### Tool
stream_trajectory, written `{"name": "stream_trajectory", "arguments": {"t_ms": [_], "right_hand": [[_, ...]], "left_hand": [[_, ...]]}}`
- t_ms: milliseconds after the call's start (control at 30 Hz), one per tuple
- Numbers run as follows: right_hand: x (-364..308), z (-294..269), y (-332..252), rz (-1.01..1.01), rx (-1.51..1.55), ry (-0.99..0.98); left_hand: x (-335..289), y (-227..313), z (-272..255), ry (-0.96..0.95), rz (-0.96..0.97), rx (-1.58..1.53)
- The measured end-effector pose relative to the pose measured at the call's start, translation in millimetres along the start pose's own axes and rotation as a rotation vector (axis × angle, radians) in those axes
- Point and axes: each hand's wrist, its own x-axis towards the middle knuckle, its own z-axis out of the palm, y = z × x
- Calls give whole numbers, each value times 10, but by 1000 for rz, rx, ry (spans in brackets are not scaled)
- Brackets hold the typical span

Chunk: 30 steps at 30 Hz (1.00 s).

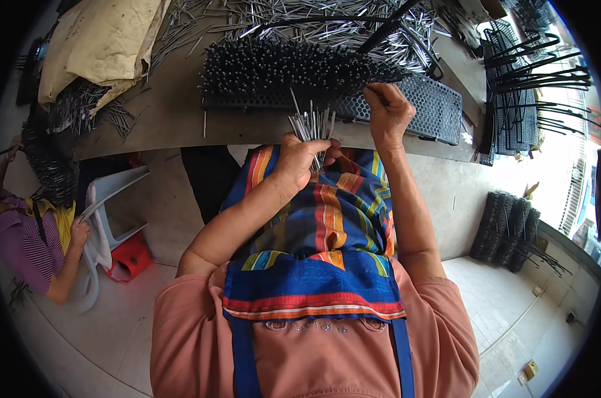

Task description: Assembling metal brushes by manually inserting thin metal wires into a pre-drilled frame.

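My left hand (296, 159) is closed around a bundle of thin silvery metal rods (311, 125), held upright above my lap at the table's front edge. My right hand (392, 114) is over a long black perforated rack (433, 109), thumb and fingers pinched together. Whatever is in that pinch is too small to make out. Dense rows of upright dark rods with pale tips (267, 76) fill the left and middle of the rack. On its right end the bare round holes show.
Loose metal rods (194, 20) lie heaped across the back of the table (167, 116). A torn tan paper package (108, 46) of rods sits at left. Black racks with hooked handles (513, 86) are stacked at right. A person in purple (28, 245) works at far left beside a grey chair (111, 192).
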Motion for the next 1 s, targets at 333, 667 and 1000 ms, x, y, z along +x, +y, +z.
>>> {"name": "stream_trajectory", "arguments": {"t_ms": [333, 667, 1000], "right_hand": [[-87, -11, 31, -5, -162, 83], [91, 25, -59, -165, -145, -39], [81, -37, -31, -223, -70, 39]], "left_hand": [[23, -4, -13, -14, -2, -32], [19, 26, -28, -5, 13, -19], [-18, 54, -79, -15, -16, -2]]}}
